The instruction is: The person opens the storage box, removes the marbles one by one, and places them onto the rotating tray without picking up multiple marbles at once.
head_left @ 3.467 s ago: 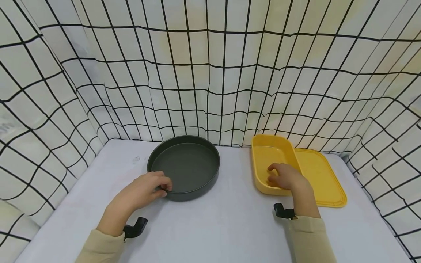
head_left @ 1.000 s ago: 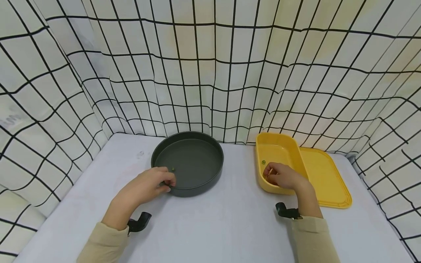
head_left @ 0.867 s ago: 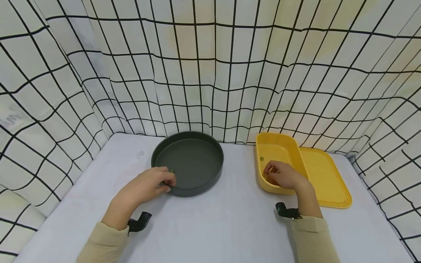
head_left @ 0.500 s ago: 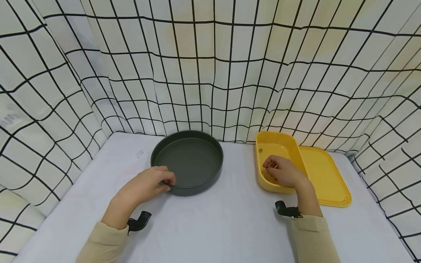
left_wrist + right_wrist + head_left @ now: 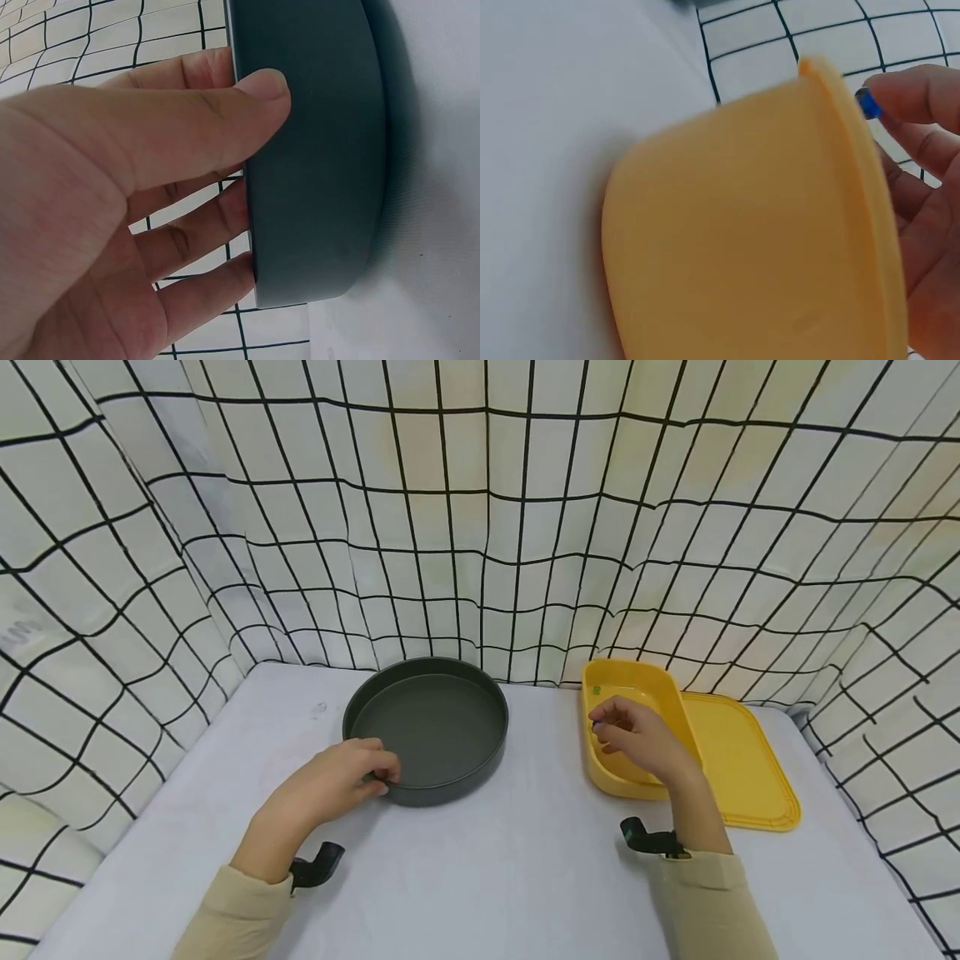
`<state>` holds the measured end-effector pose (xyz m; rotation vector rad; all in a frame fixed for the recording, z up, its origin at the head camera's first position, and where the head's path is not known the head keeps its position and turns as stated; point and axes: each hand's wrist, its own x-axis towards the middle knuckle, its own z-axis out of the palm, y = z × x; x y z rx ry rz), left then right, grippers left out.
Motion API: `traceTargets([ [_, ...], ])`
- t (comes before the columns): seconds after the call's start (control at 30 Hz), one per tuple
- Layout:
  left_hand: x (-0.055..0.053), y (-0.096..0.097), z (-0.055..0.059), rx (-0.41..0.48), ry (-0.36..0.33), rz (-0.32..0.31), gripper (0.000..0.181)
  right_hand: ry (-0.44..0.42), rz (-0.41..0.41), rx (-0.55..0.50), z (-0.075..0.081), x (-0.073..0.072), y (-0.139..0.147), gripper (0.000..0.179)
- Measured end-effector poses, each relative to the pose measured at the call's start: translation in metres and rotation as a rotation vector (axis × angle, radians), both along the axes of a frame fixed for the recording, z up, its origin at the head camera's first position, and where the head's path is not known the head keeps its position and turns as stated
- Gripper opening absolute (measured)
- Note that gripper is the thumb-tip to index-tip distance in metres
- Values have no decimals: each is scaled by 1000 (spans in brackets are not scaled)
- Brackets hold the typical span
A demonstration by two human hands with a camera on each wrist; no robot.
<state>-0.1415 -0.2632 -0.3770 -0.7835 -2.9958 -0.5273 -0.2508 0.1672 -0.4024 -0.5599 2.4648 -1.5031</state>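
Observation:
My left hand grips the near-left rim of a round dark cake pan. In the left wrist view the thumb presses the pan's outer wall, with the other fingers over the rim. My right hand is over the yellow rectangular box, pinching a tiny blue bead-like piece between its fingertips. In the head view that piece looks dark. A small green bead-like piece lies inside the box near its back left. The right hand hides part of the box's inside.
A flat yellow lid lies right of the box on the white table. White walls with a black grid close in the back and both sides.
My right hand has risen from the box floor with the blue piece. The green piece in the box has shifted backward. A green speck seen in the pan earlier is out of sight. The left hand stays.

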Motion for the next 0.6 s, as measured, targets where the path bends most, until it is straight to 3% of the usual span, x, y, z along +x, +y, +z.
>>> traceTargets([
  [0.27,1,-1,-1,-1,0,3,26,-80,34,-237,6,4,-20,23],
  [0.6,0,-2,-2,-3,-3,4,25,-140,101,-347,4,12,-47,22],
])
